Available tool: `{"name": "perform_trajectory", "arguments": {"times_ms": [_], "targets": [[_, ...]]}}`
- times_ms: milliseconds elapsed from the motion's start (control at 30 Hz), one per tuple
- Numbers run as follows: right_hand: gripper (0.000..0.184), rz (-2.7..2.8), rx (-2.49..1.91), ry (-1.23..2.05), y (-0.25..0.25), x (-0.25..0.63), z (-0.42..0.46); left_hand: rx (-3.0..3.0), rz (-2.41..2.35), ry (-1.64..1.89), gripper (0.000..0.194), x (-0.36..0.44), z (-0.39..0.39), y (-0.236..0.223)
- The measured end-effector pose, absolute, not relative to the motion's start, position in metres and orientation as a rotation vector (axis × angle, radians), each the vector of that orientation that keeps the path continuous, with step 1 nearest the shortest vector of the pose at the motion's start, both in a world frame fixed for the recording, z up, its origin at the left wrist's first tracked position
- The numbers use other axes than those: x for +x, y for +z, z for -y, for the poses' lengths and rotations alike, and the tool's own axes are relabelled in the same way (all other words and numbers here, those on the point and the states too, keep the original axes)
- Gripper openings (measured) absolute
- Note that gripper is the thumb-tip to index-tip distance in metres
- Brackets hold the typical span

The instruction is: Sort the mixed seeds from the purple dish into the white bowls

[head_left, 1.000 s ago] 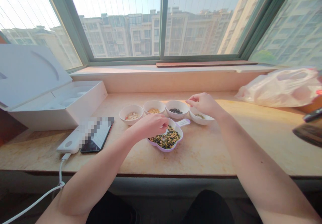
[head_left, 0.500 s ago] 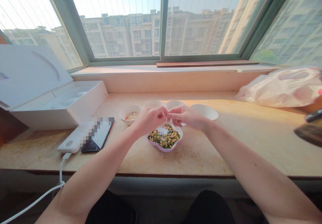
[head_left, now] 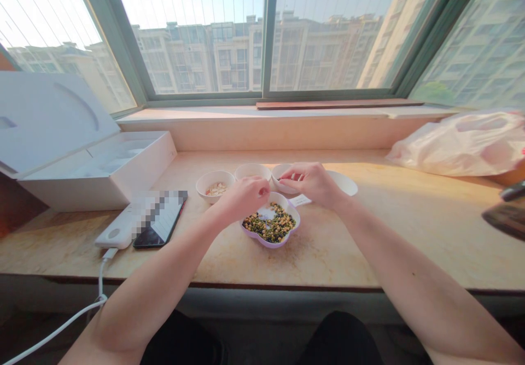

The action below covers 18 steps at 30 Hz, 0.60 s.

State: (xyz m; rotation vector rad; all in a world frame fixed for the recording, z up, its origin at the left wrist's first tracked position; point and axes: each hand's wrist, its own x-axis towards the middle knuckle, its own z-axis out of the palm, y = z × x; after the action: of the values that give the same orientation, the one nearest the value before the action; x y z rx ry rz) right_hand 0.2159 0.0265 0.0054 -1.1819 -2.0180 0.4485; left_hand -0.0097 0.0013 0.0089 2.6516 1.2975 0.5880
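A purple-rimmed, lobed bowl [head_left: 270,241] stands in front of me with mixed green, dark and yellow beans [head_left: 283,224] in it. Just above its back left edge is my left hand [head_left: 249,196], its fingers curled closed; whatever they hold is hidden. My right hand [head_left: 315,183] reaches over a small white bowl [head_left: 283,186], fingertips pinched together above its inside. Something small and dark shows at those fingertips, too tiny to name. Left of that bowl stand another white bowl [head_left: 251,169] and a white bowl with pale flat pieces [head_left: 205,192].
A white dish [head_left: 348,183] sits partly behind my right hand, near a small white card [head_left: 301,200]. On the left lie a phone [head_left: 158,228], a white power bank [head_left: 112,236] with a cable, and an open white box [head_left: 135,165]. A plastic bag [head_left: 455,143] rests at right.
My hands, fingertips together before, are now apart. The right hand has moved over the small white bowl, uncovering the card. The left hand has dropped slightly and stays near the purple-rimmed bowl.
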Motion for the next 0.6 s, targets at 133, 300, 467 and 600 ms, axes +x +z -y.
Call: {"name": "perform_trajectory", "arguments": {"times_ms": [133,300,467,600], "targets": [[0.023,2.096,-1.240,0.227,0.010,0.227,-0.029,2.760,-1.053,0.267,0.013,-0.009,0.001,0.007],[0.026,2.108,-1.430,0.070,0.021,0.249,-0.036,2.753,-0.906,0.062,0.027,-0.008,-0.001,0.003],[0.025,2.162,-1.810,0.042,0.027,0.280,-0.047,2.773,-0.884,0.037,0.023,-0.008,-0.002,0.002],[0.021,2.224,-2.077,0.214,0.026,0.299,-0.053,2.754,-0.843,0.045,0.011,-0.007,-0.004,-0.001]]}}
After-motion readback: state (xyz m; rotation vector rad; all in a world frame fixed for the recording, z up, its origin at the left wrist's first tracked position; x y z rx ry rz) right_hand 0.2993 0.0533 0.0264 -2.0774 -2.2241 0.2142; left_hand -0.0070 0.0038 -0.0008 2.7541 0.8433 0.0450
